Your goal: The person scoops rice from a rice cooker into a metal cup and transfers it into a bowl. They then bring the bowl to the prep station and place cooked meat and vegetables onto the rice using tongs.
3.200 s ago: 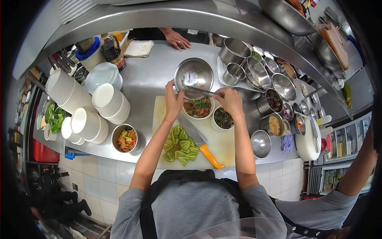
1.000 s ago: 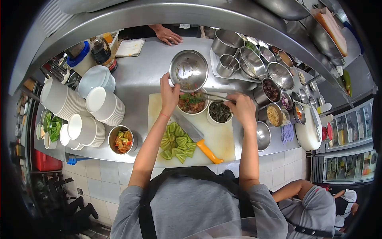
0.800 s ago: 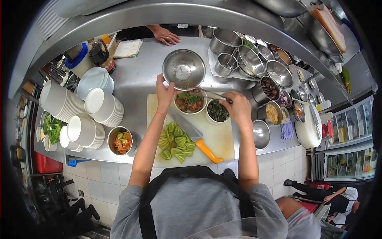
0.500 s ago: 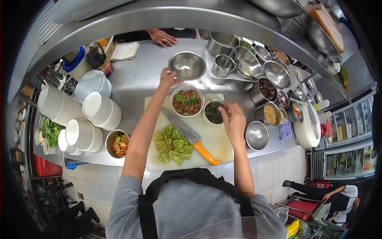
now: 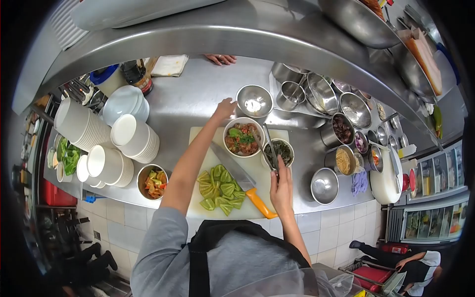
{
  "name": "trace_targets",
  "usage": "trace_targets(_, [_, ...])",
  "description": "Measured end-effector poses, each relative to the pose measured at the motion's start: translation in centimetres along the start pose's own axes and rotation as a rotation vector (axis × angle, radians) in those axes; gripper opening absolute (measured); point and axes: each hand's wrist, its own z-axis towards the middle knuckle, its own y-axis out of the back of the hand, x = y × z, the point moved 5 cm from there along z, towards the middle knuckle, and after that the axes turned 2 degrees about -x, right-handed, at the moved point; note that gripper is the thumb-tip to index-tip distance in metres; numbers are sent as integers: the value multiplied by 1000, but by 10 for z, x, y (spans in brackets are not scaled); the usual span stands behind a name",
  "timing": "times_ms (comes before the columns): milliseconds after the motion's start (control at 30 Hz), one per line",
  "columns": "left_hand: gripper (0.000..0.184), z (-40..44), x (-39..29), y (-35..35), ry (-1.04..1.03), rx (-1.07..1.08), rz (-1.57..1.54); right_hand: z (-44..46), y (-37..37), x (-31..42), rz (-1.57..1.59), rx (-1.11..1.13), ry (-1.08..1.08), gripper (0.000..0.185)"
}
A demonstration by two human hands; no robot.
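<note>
My left hand (image 5: 225, 109) is beside the left rim of a steel bowl (image 5: 254, 101) on the counter; its fingers are bunched, and whether they grip the rim is unclear. In my right hand (image 5: 280, 185) are metal tongs (image 5: 270, 148), pointing away from me over a white tub of dark leafy food (image 5: 283, 154). To its left a white bowl (image 5: 243, 137) holds chunky red-brown food with green herbs. Cut green vegetable pieces (image 5: 221, 190) and a knife with an orange handle (image 5: 261, 203) lie on the white cutting board (image 5: 203, 210).
Stacked white tubs (image 5: 133, 138) and a steel pot of cut vegetables (image 5: 153, 182) stand left. Several steel containers (image 5: 342, 161) and an empty steel bowl (image 5: 324, 186) are right. Another person's hand (image 5: 221, 59) rests at the counter's far edge. A metal shelf (image 5: 198, 44) crosses above.
The steel bowl has moved off from above the food bowl onto the counter behind it. My right hand has drawn back toward me, and the tongs now point away from me over the leafy food.
</note>
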Motion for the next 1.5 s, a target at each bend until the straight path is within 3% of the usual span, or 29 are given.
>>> trace_targets(33, [38,-13,-6,12,-177,-2,235,-4,-4,-1,10,5,-7,47])
trace_targets(100, [40,-82,-35,36,48,184,298,-8,-10,-4,30,10,-21,46])
trace_targets(167, [34,-121,-31,36,138,340,205,-10,-12,-3,48,34,-13,47])
trace_targets(400, [19,-130,-27,27,110,238,73,14,-4,10,-12,-14,55,49])
trace_targets(500, [18,-149,-30,25,52,143,-31,22,-24,-14,-89,108,87,46])
trace_targets(600, [18,-155,-32,27,29,61,-125,43,-24,-34,159,119,104,44])
trace_targets(700, [16,-171,-39,39,21,-21,-117,88,2,-51,415,187,-174,40])
trace_targets(767, [16,-184,-42,47,-2,-87,-163,139,17,-81,390,5,-123,35])
trace_targets(833, [15,-211,-54,55,-7,-145,-229,189,22,-120,172,-71,-24,32])
trace_targets(900, [14,-244,-64,66,-16,-217,-276,237,17,-160,-435,-106,106,38])
trace_targets(967, [14,-281,-68,75,-21,-283,-307,268,6,-190,-525,-54,270,29])
trace_targets(1033, [13,-321,-76,84,26,-325,-306,294,-5,-214,-730,2,34,31])
trace_targets(1100, [12,-360,-56,90,37,-384,-252,316,-17,-249,-759,27,265,35])
trace_targets(1133, [12,-381,-57,92,62,-435,-295,319,-14,-238,-712,84,35,42])
trace_targets(1167, [13,-404,-59,94,89,-498,-338,345,-28,-283,-688,167,-66,48])
trace_targets(1233, [13,-445,-45,98,178,-548,-205,340,-27,-269,-816,124,50,47])
trace_targets(1267, [15,-463,-32,99,153,-605,-110,387,-53,-355,-759,151,-75,38])
trace_targets(1333, [15,-499,-39,92,172,-707,-309,397,-47,-347,-666,74,323,29])
trace_targets(1433, [16,-548,-39,86,230,-813,-356,429,-59,-370,-933,58,724,15])
trace_targets(1467, [17,-560,-41,84,245,-855,-362,441,-74,-395,-1124,108,1006,17])
trace_targets(1500, [18,-569,-42,81,254,-887,-371,450,-76,-387,-1239,301,755,18])
